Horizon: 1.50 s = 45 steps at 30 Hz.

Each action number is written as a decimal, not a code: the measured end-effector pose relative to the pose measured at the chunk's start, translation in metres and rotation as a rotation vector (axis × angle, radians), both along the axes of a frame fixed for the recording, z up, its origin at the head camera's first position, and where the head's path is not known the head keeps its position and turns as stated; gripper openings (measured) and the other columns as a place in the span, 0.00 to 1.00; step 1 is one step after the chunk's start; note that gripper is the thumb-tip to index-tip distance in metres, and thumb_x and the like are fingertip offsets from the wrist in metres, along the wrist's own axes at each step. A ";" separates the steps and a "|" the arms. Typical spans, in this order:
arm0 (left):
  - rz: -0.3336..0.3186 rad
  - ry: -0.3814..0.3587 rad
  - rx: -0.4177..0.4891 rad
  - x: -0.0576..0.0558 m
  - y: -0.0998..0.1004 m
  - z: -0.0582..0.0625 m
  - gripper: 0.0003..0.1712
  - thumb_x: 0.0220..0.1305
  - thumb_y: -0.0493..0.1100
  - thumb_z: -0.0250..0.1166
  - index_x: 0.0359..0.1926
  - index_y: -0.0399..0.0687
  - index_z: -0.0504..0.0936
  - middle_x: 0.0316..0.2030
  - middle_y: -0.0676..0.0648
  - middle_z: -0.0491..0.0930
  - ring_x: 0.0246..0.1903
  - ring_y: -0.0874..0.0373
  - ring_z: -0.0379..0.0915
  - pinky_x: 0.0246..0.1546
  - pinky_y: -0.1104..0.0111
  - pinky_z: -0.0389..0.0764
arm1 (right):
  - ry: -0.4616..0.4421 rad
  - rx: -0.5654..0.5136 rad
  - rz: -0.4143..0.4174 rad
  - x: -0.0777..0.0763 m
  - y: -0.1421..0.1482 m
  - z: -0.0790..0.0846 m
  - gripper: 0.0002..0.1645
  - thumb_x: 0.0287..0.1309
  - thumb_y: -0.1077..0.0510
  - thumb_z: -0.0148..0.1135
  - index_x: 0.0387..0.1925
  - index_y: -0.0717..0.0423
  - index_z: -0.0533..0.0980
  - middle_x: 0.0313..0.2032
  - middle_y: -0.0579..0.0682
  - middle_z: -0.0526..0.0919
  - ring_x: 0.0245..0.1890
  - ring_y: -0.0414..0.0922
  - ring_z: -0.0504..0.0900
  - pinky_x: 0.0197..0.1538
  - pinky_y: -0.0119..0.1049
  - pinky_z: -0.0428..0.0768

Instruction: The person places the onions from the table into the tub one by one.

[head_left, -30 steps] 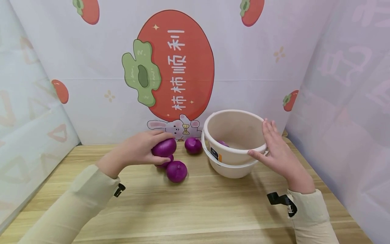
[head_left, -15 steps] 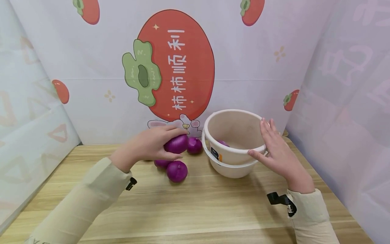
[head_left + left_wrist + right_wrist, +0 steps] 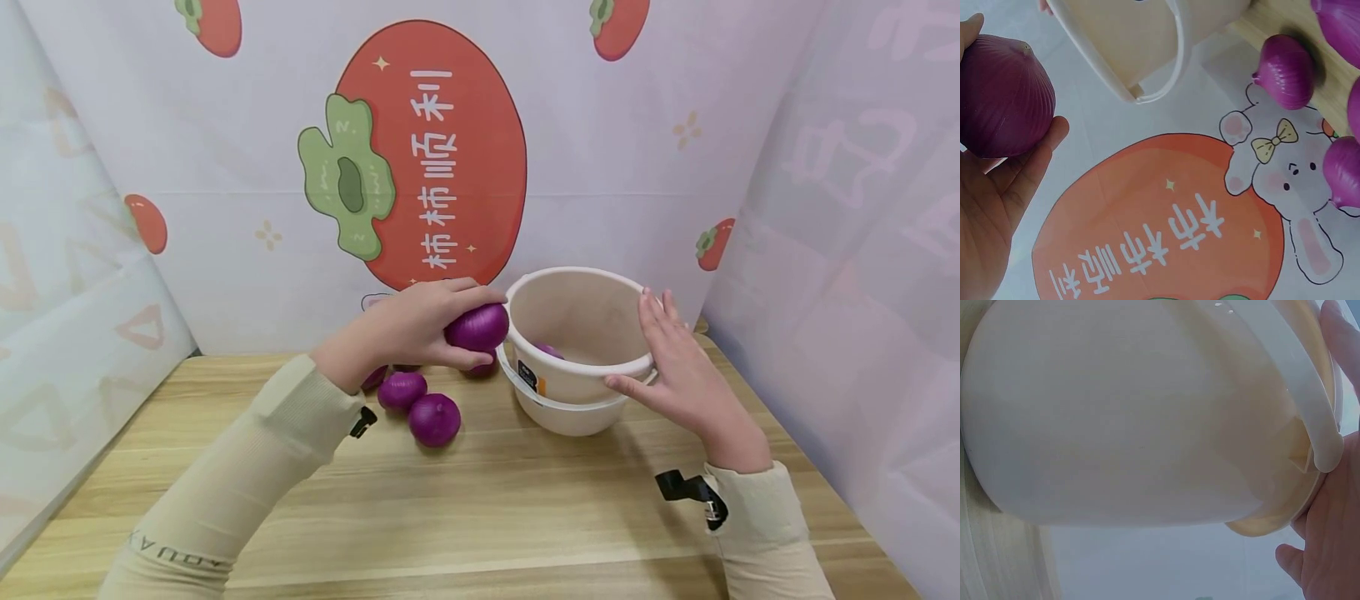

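My left hand (image 3: 420, 323) holds a purple onion (image 3: 477, 327) between fingers and thumb, raised beside the left rim of a cream bucket (image 3: 573, 421). The left wrist view shows the same onion (image 3: 1004, 100) from close by. My right hand (image 3: 686, 379) rests against the bucket's right rim, fingers extended and thumb spread toward the front. Inside the bucket, part of another onion (image 3: 549, 350) shows. Several more onions lie on the table left of the bucket, among them a front onion (image 3: 435, 420) and one just behind it (image 3: 402, 390); others are partly hidden by my left hand and wrist.
The bucket's white handle (image 3: 558, 403) hangs down along its front. A wooden table (image 3: 480, 517) carries everything. Behind stands a white cloth backdrop (image 3: 600, 167) printed with persimmons, and similar cloth sides (image 3: 847, 292) close off left and right.
My left hand has carried the onion rightward and slightly up, from above the other onions to the bucket's left rim. My right hand stays at the right rim.
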<state>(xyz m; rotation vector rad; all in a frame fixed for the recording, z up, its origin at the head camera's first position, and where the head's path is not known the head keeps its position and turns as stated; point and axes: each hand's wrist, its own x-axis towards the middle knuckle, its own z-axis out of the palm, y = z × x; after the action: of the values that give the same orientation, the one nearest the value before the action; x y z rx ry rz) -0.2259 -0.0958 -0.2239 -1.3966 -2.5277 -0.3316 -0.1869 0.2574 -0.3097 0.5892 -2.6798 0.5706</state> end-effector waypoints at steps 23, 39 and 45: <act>-0.057 -0.050 0.006 -0.017 0.042 0.012 0.36 0.59 0.58 0.69 0.66 0.53 0.73 0.54 0.50 0.78 0.46 0.59 0.79 0.46 0.68 0.83 | -0.017 -0.009 0.013 -0.002 0.001 0.002 0.68 0.55 0.35 0.68 0.77 0.64 0.38 0.78 0.62 0.39 0.79 0.57 0.28 0.76 0.64 0.44; -0.082 -0.068 -0.020 -0.028 0.073 0.003 0.38 0.57 0.62 0.70 0.66 0.55 0.72 0.50 0.50 0.78 0.44 0.60 0.78 0.45 0.70 0.81 | -0.039 -0.017 0.001 0.001 0.001 0.002 0.68 0.56 0.34 0.67 0.77 0.63 0.38 0.79 0.60 0.38 0.79 0.57 0.28 0.75 0.66 0.45; -0.135 -0.083 -0.010 -0.032 0.082 -0.004 0.38 0.58 0.59 0.71 0.65 0.51 0.72 0.55 0.50 0.78 0.47 0.59 0.78 0.49 0.70 0.81 | -0.055 -0.022 -0.002 0.001 0.001 0.002 0.68 0.56 0.34 0.67 0.78 0.62 0.36 0.79 0.59 0.37 0.79 0.56 0.27 0.75 0.66 0.45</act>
<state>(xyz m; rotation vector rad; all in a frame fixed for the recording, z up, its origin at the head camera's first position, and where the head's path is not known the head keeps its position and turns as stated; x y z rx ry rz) -0.2579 -0.0136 -0.2276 -1.5931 -2.5086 -0.4105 -0.1856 0.2583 -0.3078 0.5726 -2.7216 0.6230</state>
